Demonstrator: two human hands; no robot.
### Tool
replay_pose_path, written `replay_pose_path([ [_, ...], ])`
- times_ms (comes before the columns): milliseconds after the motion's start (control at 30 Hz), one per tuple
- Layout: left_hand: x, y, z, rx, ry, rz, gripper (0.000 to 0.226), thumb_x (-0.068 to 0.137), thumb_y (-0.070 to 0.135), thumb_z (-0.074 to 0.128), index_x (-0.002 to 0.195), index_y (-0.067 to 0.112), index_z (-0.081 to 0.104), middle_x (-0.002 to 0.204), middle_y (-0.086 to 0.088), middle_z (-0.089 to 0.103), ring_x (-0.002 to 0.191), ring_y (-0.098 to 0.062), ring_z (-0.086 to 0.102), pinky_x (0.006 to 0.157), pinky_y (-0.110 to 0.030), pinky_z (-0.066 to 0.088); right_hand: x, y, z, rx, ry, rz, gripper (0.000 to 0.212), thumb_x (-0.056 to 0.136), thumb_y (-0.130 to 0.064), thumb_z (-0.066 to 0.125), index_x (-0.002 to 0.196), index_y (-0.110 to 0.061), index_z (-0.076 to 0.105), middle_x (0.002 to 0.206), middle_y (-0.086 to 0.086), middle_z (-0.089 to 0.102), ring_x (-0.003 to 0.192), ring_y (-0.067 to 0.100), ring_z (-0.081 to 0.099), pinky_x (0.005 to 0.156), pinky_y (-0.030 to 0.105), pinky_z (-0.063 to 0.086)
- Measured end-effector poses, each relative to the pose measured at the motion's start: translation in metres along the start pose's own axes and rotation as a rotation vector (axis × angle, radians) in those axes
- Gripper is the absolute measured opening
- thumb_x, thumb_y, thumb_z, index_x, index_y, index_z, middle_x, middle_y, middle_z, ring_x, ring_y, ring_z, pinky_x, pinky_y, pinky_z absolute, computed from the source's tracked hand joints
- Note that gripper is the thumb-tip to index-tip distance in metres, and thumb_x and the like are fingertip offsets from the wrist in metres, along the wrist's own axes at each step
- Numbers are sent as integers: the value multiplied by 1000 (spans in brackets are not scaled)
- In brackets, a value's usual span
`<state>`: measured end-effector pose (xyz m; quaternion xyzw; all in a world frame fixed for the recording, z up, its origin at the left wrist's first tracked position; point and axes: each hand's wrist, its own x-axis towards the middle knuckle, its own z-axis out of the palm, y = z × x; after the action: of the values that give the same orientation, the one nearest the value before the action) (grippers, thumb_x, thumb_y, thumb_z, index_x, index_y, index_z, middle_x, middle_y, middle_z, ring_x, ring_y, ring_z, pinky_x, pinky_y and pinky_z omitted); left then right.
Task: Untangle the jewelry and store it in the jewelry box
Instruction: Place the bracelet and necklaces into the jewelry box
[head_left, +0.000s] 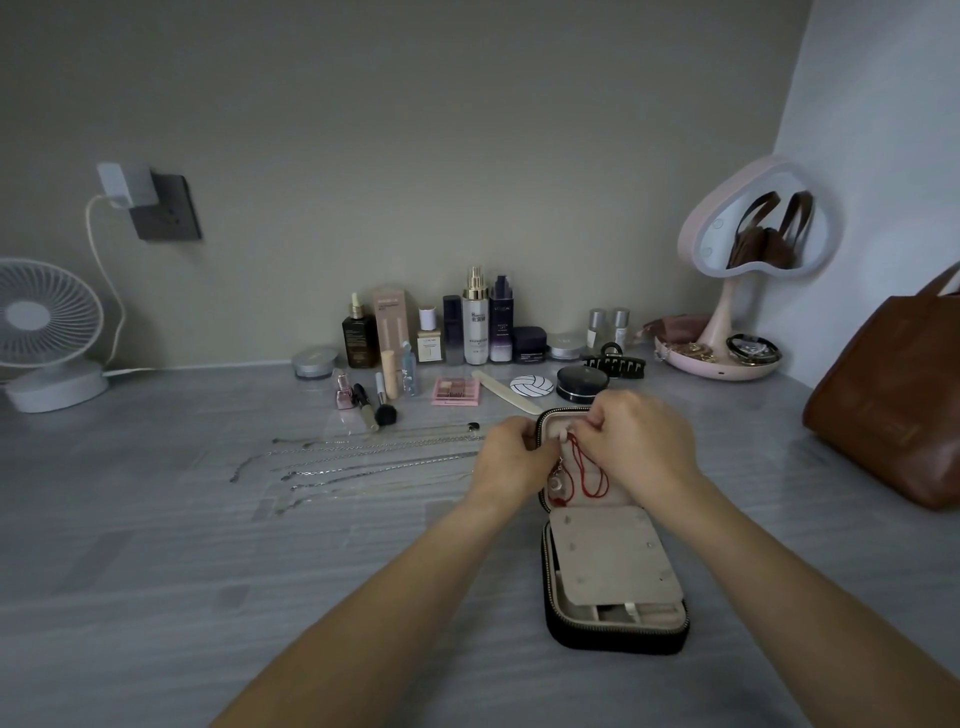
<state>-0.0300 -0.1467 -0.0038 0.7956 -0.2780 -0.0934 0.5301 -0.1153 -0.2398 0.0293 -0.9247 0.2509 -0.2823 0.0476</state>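
A black zip jewelry box (615, 636) lies open on the grey table, pale lining showing, its lid half at the far end. A red cord necklace (587, 475) with a small pale pendant hangs down inside the lid. My left hand (511, 460) and my right hand (644, 441) meet over the top of the lid, fingers curled and pinching the upper end of the red cord by a small tab. Several silver chains (363, 457) lie stretched out in rows on the table left of the box.
Cosmetic bottles (475, 322), a pink palette (457, 389), a black compact (582, 383) and a hair claw (613, 364) stand behind the box. A pink mirror stand (727, 312) is at the back right, a brown bag (888, 400) at the right, a white fan (47, 332) at the left.
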Motion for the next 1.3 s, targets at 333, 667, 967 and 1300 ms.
replay_pose_path([
  [333, -5, -4, -2, -1, -39, 14, 22, 80, 23, 65, 98, 14, 58, 79, 7, 59, 78, -15, 58, 70, -32, 52, -30, 11, 4, 54, -194, 2, 24, 81, -46, 57, 73, -24, 61, 82, -2, 66, 82, 21, 61, 58, 27, 38],
  [667, -21, -16, -27, -22, -210, -22, 47, 79, 25, 69, 121, 15, 50, 98, 2, 63, 88, -18, 64, 66, -25, 47, -26, 3, 2, 230, -155, 10, 14, 77, -44, 64, 72, -33, 58, 70, -10, 63, 76, 15, 61, 63, 30, 48],
  [967, -15, -44, -95, 283, -52, 58, 8, 84, 23, 62, 87, 17, 64, 77, 5, 59, 77, -15, 59, 69, -27, 47, -14, -59, 12, 168, -272, -171, 15, 79, -45, 61, 74, -31, 56, 72, -13, 58, 78, 13, 59, 67, 28, 46],
  [1300, -3, -103, -155, 756, -83, -58, 31, 85, 40, 56, 112, 25, 58, 124, -9, 51, 123, -29, 38, 104, -45, 35, 17, -103, 33, 28, -331, -262, 17, 89, -28, 50, 87, -19, 64, 94, -2, 68, 83, 17, 60, 69, 30, 48],
])
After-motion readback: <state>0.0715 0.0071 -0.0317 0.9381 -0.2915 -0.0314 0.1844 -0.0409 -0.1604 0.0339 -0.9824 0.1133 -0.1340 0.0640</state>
